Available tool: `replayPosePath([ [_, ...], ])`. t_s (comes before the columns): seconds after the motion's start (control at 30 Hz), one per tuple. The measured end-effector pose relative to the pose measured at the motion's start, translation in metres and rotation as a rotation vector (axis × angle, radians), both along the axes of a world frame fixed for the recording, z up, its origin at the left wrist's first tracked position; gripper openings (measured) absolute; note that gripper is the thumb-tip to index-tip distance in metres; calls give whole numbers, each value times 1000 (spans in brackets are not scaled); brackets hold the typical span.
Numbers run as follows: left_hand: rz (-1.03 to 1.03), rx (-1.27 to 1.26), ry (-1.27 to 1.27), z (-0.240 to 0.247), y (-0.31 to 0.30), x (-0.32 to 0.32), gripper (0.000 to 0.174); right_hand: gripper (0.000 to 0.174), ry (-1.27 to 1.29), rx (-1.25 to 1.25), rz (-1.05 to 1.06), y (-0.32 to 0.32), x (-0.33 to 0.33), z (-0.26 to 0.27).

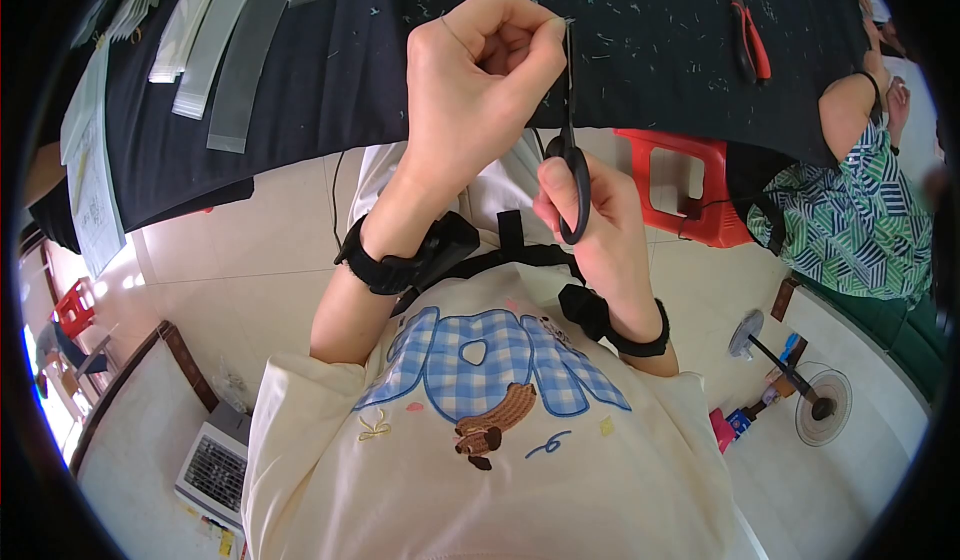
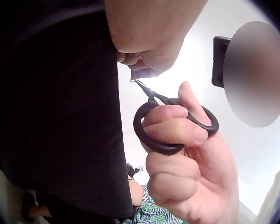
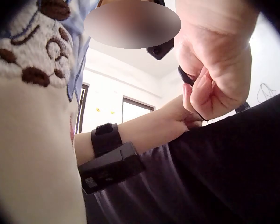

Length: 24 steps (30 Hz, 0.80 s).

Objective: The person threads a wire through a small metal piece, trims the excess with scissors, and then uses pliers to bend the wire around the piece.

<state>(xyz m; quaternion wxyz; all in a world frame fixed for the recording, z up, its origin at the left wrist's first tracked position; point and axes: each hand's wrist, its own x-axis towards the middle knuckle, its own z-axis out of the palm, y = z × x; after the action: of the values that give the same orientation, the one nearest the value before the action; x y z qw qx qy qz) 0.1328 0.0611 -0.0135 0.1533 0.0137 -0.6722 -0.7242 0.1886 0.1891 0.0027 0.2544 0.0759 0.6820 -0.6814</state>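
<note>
Black-clothed table [image 1: 650, 90], head view: my right hand [image 1: 602, 205] grips scissors [image 1: 567, 140] across its near edge. Left wrist view: at their tips my left hand [image 2: 149, 51] pinches something tiny [image 2: 133, 80]. Right wrist view: my grip hides most of them.

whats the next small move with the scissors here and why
Probably a small, careful snip by the right hand, keeping clear of skin: it holds the scissors with their tips right at the left hand, which seems to pinch a small piece too tiny to identify. Green scraps scattered over the black cloth suggest trimming.
</note>
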Motion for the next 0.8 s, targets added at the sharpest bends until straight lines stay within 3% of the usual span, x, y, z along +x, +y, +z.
replayPosePath([
  [0.8,6,5,-7,0,0,0,7,39,-7,11,-2,0,0,0],
])
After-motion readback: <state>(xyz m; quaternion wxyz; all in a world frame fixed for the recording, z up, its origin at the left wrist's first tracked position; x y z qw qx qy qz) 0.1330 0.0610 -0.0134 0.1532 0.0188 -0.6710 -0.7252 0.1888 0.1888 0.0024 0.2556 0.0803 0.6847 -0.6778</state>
